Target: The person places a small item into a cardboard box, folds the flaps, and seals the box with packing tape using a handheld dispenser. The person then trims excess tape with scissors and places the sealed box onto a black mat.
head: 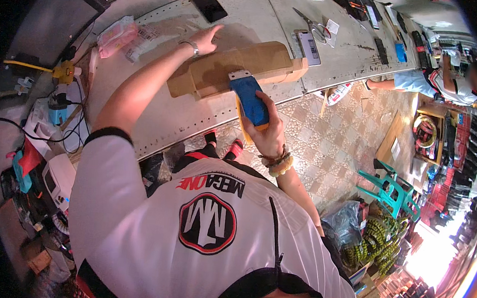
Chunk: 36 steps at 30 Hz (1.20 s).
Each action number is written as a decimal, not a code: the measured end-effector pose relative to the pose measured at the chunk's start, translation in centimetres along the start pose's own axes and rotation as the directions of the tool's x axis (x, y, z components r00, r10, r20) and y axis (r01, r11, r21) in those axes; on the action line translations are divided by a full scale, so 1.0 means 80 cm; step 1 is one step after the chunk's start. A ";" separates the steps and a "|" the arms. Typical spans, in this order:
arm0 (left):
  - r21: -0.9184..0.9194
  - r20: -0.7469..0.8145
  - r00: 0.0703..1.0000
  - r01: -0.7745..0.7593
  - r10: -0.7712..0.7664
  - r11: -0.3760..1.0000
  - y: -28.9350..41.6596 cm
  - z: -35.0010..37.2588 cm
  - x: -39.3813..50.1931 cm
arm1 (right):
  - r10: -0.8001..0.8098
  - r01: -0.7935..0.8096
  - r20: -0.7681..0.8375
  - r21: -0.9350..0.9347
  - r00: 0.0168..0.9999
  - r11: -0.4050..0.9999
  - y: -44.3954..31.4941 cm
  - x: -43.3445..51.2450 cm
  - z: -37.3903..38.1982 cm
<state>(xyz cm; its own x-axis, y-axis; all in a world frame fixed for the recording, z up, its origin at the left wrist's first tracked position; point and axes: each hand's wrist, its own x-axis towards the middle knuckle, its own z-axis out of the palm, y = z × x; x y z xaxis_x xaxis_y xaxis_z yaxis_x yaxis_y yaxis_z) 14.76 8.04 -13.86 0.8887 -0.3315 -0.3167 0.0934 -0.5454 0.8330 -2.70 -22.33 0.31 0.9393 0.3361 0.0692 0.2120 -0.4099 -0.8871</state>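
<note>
My right hand (266,130) grips a blue handheld tool (249,98), apparently a packing tape dispenser, with a pale plate at its far end and yellow-orange along its side. That far end is over the near edge of a folded piece of brown cardboard (235,67) on the metal-topped bench (175,116). Beyond the cardboard my left hand (206,40) reaches over the bench, index finger extended, holding nothing. Its fingertips are close to a dark smartphone (209,6). A watch is on my left wrist, and beaded bracelets circle my right one.
A pink plastic-wrapped package (117,36) lies left on the bench. To the right are scissors (311,25) and a lit phone (309,49). A yellow power adapter (64,72) with cords hangs left. Another person (447,82) is at far right, beyond a green plastic chair (392,187).
</note>
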 end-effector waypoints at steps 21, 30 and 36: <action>0.755 -0.154 0.985 0.065 0.081 0.652 0.109 0.077 -0.130 | 0.220 -0.162 0.166 -0.306 0.961 0.938 0.091 -0.012 0.030; 0.844 -0.177 0.930 -0.024 0.321 0.536 0.113 0.103 -0.146 | 0.343 -0.134 0.286 -0.561 0.895 0.817 0.036 0.014 0.024; -0.598 0.029 0.999 0.001 0.020 0.801 0.128 0.180 -0.186 | -0.049 0.130 0.312 -0.243 0.949 0.961 -0.017 -0.086 -0.079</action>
<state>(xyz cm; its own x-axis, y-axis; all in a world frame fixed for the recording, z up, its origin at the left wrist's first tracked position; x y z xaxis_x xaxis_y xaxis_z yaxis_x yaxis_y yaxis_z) -3.93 -3.67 -7.18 0.8769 -0.3647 -0.3131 0.3447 0.0232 0.9384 -7.74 -29.47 3.91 0.7967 0.6035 -0.0327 0.3916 -0.5567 -0.7326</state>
